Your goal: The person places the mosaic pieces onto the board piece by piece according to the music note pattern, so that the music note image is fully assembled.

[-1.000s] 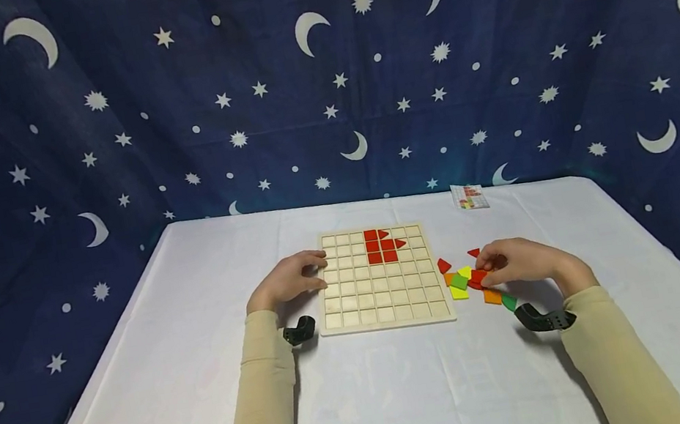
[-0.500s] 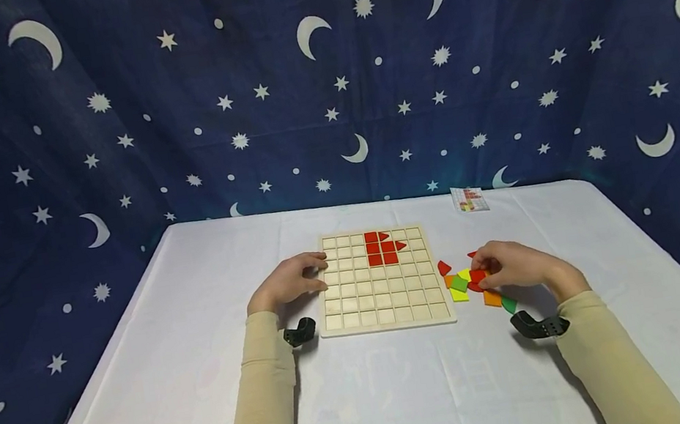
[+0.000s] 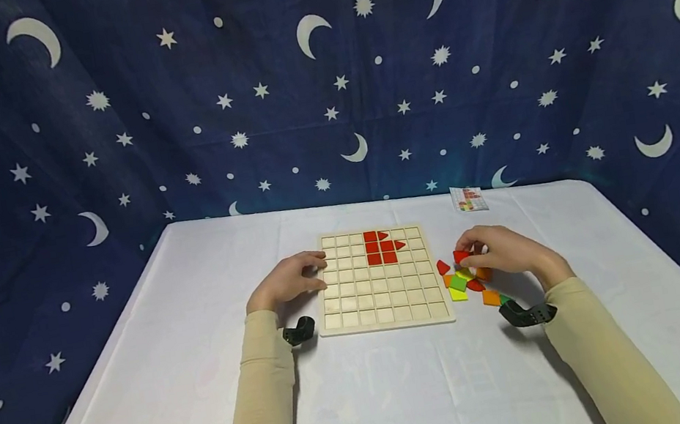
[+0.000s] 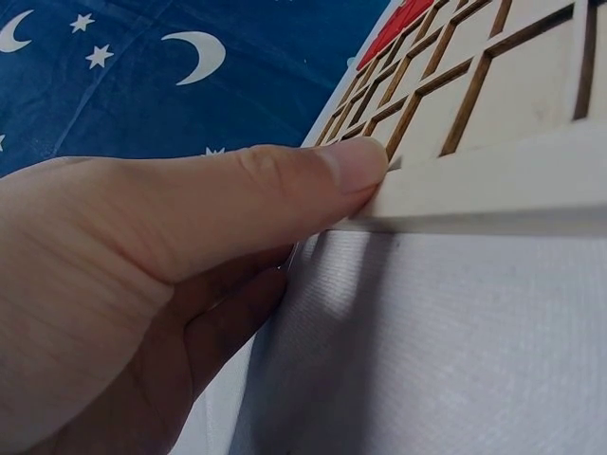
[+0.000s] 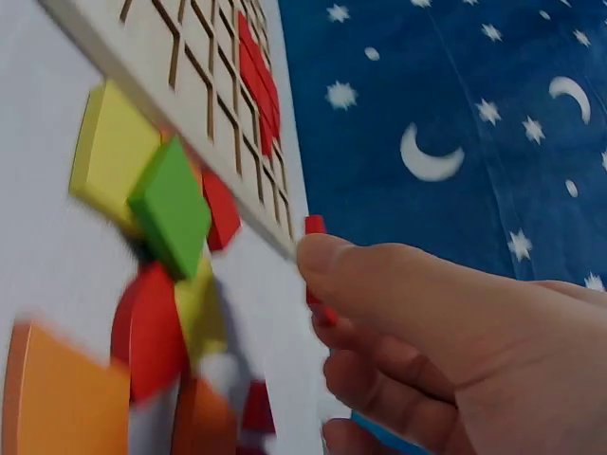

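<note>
My left hand [image 3: 284, 282] touches the left edge of a pale wooden grid board [image 3: 383, 316]. In the left wrist view the thumb [image 4: 285, 185] rests against the board's rim. Red square tiles [image 3: 374, 259] and two red pointed tiles sit in upper cells of the board. My right hand [image 3: 509, 248] pinches a red tile [image 3: 461, 256] between thumb and fingers, raised above the loose tiles. In the right wrist view this tile [image 5: 315, 226] shows edge-on, partly hidden by the thumb.
Loose tiles lie right of the board: a green one [image 3: 457, 283], yellow [image 3: 458, 295], orange [image 3: 491, 298] and red [image 3: 443, 267], some overlapping. A small printed card [image 3: 468, 199] lies at the back of the white-covered table [image 3: 376, 399]. A dark star-patterned cloth [image 3: 264, 68] hangs behind.
My right hand has picked a red tile off the pile, lifted it and moved left and away from me. My left hand stays at the board's edge.
</note>
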Motion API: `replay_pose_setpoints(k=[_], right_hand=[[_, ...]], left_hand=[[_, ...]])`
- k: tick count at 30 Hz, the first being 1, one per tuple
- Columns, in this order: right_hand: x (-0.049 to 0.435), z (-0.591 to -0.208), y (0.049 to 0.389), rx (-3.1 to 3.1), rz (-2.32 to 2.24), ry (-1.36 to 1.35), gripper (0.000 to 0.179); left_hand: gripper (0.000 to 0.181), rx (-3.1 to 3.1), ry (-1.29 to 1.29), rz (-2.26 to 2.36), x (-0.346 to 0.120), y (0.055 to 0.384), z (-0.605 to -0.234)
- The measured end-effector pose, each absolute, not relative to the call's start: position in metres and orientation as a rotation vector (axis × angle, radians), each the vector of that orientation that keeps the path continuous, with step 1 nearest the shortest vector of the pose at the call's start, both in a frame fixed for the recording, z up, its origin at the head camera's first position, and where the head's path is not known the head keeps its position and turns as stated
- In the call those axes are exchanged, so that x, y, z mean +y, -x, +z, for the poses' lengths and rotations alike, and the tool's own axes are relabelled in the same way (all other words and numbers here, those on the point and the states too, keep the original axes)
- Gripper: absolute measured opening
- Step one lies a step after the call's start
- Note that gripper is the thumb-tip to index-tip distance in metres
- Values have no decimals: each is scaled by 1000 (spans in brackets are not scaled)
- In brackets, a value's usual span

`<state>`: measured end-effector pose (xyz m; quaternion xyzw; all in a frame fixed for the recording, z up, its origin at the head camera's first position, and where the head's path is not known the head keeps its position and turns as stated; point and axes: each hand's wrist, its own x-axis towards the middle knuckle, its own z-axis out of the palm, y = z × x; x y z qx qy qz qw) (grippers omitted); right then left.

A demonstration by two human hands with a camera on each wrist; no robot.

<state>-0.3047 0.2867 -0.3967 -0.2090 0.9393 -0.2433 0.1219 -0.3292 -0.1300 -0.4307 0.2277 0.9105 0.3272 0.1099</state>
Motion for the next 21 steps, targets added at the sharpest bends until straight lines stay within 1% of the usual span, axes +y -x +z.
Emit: replay_pose_setpoints(k=[11,16,21], right_hand=[[224,-395,341,2774,-532,729,26],[208,-400,350,2750,-511,783,28],[201,-405,350,2733,-511,819,33]], left_hand=[[46,2669,-667,973,-130,329,-430],[46,2673,-677,967,-131,329,-430],[45,2679,-697,962,-131,330,-431]])
